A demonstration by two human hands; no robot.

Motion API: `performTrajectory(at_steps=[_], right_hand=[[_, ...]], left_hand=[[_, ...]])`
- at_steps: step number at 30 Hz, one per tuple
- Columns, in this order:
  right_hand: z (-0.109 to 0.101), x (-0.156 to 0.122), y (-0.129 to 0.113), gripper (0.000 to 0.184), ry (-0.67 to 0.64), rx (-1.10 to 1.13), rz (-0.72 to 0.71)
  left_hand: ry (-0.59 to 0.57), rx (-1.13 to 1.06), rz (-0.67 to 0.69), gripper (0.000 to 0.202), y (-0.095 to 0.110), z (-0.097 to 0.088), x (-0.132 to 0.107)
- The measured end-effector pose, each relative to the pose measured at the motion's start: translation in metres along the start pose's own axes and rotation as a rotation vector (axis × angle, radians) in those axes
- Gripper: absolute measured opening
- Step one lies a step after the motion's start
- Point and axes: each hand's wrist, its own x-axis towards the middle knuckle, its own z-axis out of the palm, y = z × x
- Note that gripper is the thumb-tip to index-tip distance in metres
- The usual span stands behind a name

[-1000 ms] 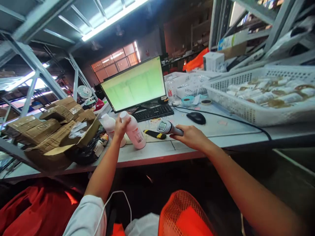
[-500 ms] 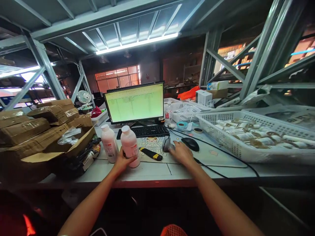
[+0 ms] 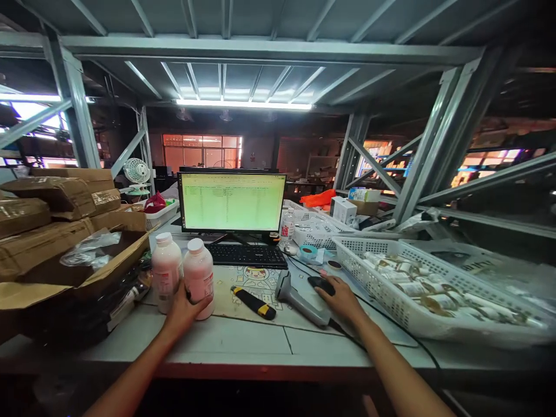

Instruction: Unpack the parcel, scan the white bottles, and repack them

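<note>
Bottles [image 3: 198,277]: two pink ones with white caps stand upright, touching side by side, left of centre on the table [image 3: 243,341]. The left hand [image 3: 182,310] cups the base of the right-hand bottle from the front, fingers curled around its lower part, thumb on its right side; the left-hand bottle [image 3: 165,279] stands just beside the fingers, and whether they touch it cannot be told. One scanner [image 3: 300,301] lies on the table at centre, head toward the keyboard [image 3: 247,255]. The right hand [image 3: 341,300] rests on one black mouse [image 3: 321,284], just right of the scanner's handle, fingers loosely bent over it. One black-and-yellow knife [image 3: 252,302] lies between bottles and scanner. One monitor [image 3: 232,201] stands behind the keyboard. At the left edge sits an open box [image 3: 65,272] with other boxes stacked behind. At right, one white basket [image 3: 382,295] holds many rolls. Two tape rolls [image 3: 309,252] lie near its upper-left corner.
</note>
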Motion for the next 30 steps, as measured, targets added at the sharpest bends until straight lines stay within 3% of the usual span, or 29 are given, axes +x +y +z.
performTrajectory(at_steps=[6,11,14,19,23,30], right_hand=[[0.015,-0.005,0.017,0.058,-0.014,0.038,-0.034],[0.023,-0.006,0.02,0.061,-0.054,-0.021,-0.066],[0.026,-0.006,0.021,0.06,-0.05,-0.055,-0.085],[0.031,-0.003,0.024,0.06,-0.058,-0.068,-0.036],[0.031,-0.002,0.022,0.059,-0.048,-0.07,-0.045],[0.026,-0.007,0.01,0.056,-0.035,-0.093,-0.039]], left_hand=[[-0.036,0.02,-0.029,0.092,-0.017,-0.024,0.01],[-0.037,0.001,-0.02,0.086,-0.039,-0.043,0.013],[-0.026,-0.041,-0.022,0.083,-0.05,-0.045,0.009],[-0.09,-0.018,0.004,0.099,-0.061,-0.043,0.007],[-0.1,-0.024,-0.005,0.111,-0.062,-0.043,0.008],[-0.093,-0.018,0.025,0.11,-0.062,-0.041,0.008]])
